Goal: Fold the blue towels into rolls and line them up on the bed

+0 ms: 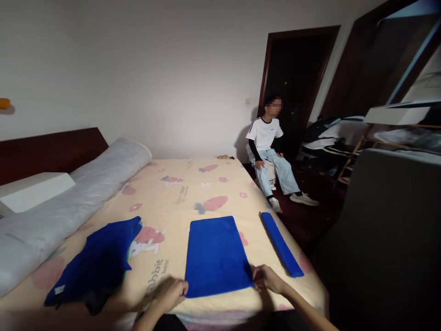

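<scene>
A flat blue cloth (217, 257) lies spread as a near rectangle on the patterned bed sheet (172, 202). My left hand (175, 293) pinches its near left corner, fingers closed. At the near right corner, my right hand (267, 278) grips the cloth between thumb and fingers. Right of it rests a narrow rolled or folded blue cloth (280, 244), touched by neither hand. A crumpled blue cloth (99, 262) with a small white tag lies to the left.
A long grey roll (99, 184) and a white box (37, 191) are at the bed's left, by the dark headboard (51, 149). Beyond the right edge sits a person (265, 135). A dark panel (389, 239) stands at the right.
</scene>
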Action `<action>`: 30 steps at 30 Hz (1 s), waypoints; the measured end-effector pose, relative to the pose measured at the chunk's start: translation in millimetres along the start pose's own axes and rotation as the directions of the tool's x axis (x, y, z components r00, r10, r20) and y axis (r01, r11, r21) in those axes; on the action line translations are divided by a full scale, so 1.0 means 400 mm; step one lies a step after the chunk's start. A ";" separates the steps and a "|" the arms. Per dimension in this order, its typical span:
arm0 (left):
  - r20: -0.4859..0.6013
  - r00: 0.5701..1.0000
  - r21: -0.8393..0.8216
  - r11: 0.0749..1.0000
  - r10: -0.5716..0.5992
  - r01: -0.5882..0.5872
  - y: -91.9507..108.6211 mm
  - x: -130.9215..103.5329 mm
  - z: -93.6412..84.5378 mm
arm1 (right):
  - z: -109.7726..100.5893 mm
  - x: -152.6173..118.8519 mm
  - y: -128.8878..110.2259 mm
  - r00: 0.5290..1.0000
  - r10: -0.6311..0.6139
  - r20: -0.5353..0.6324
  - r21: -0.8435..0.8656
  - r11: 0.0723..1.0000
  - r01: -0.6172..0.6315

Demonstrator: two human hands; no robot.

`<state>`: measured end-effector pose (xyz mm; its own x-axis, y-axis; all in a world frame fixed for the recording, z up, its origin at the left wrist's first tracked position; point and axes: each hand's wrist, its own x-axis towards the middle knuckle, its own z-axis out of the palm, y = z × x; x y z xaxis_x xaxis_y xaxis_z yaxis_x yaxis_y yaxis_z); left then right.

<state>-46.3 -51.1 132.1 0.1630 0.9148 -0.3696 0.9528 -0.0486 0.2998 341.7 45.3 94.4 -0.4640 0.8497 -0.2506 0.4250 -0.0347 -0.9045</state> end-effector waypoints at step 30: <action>-0.041 0.994 0.148 0.984 0.102 -0.095 0.005 0.026 0.005 | -0.031 -0.022 -0.040 0.991 0.120 0.066 -0.617 0.785 -0.054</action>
<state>-42.1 -42.6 127.2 0.2487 0.9208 -0.3006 0.9603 -0.1939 0.2004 348.4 44.9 115.3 -0.4603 0.8025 -0.3797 0.8382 0.2520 -0.4836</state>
